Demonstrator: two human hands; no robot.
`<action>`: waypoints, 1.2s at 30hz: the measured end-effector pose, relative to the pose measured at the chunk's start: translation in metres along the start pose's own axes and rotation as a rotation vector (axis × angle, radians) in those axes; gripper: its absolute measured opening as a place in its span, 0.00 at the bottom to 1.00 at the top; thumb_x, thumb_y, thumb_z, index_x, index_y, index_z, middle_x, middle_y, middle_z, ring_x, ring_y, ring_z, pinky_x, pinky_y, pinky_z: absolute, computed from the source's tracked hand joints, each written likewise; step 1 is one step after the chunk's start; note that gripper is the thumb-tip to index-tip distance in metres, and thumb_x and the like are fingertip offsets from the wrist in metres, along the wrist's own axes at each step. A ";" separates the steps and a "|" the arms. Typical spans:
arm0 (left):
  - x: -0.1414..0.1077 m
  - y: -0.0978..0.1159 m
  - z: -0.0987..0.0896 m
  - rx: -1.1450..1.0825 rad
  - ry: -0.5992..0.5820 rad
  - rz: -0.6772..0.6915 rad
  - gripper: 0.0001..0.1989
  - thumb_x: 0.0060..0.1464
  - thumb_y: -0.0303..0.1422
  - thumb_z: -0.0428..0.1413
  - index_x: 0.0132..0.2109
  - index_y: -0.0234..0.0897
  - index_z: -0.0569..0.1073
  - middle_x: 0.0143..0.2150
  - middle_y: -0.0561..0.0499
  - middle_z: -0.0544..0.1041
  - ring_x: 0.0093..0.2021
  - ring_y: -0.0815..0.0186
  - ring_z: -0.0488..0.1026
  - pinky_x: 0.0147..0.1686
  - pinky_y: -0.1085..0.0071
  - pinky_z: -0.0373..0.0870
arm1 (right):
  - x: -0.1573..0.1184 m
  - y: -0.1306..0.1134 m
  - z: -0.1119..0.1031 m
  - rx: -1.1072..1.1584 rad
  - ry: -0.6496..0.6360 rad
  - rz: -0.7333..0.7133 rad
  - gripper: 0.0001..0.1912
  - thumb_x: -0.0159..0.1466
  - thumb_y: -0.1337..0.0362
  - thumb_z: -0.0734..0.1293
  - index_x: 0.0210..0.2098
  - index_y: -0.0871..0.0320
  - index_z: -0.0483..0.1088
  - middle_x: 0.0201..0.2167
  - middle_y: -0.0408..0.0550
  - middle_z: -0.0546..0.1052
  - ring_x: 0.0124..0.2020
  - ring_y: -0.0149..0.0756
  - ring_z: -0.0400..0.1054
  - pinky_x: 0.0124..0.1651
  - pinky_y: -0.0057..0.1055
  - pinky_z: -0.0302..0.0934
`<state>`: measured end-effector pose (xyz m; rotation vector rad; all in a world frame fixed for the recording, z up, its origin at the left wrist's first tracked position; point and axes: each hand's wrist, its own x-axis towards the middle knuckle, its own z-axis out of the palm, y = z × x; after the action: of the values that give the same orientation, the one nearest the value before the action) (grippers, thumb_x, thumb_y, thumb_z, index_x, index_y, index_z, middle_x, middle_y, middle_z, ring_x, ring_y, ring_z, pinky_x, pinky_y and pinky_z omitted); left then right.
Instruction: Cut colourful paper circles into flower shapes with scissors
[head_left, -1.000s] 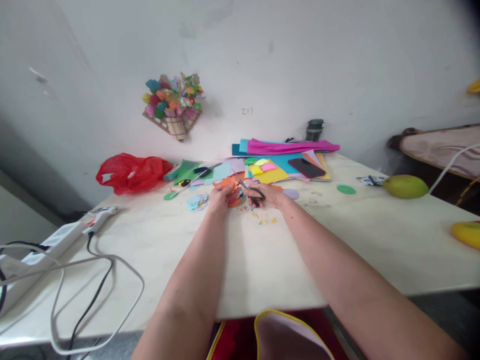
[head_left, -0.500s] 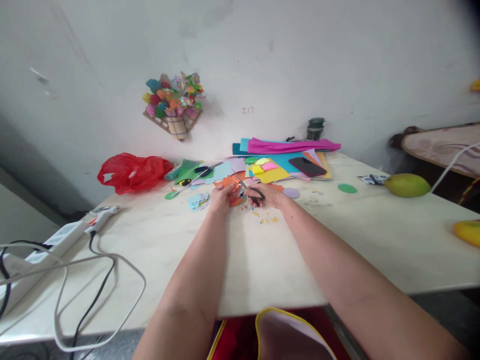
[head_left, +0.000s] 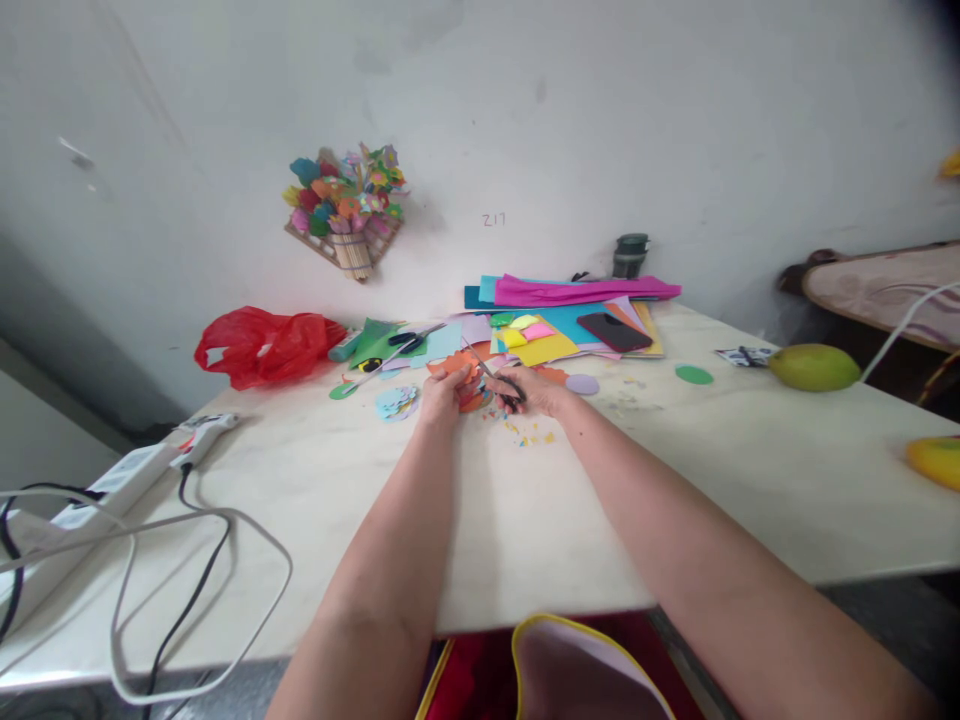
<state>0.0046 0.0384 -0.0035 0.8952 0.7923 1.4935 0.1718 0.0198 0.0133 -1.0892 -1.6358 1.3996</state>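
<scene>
Orange paper [head_left: 454, 362] with a scalloped edge is pinched in my left hand [head_left: 444, 391], near the middle of the table. My right hand [head_left: 534, 390] is closed round the black handles of a pair of scissors [head_left: 512, 393], whose blades point up and left beside the paper. Small yellow and blue scraps [head_left: 531, 436] lie just below my hands. Left of my left hand sits a pile of light blue cut shapes [head_left: 397, 402]. A purple paper circle [head_left: 582, 384] is to the right of my right hand.
Coloured sheets [head_left: 551, 348] and a dark phone [head_left: 613, 332] lie behind my hands. A second pair of scissors [head_left: 406, 341] and a red bag [head_left: 264, 345] are at the back left. Cables [head_left: 259, 540] cross the left side; a green-yellow fruit [head_left: 814, 368] sits right.
</scene>
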 end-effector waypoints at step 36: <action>0.008 -0.007 -0.010 -0.081 -0.056 -0.010 0.15 0.37 0.28 0.71 0.34 0.33 0.75 0.31 0.48 0.80 0.34 0.62 0.81 0.38 0.67 0.79 | -0.004 -0.008 0.000 0.000 -0.030 0.049 0.18 0.59 0.60 0.75 0.23 0.59 0.63 0.12 0.38 0.67 0.11 0.23 0.60 0.11 0.18 0.47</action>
<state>-0.0012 0.0474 -0.0132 0.8673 0.6894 1.4754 0.1715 0.0159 0.0209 -1.1195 -1.6403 1.4541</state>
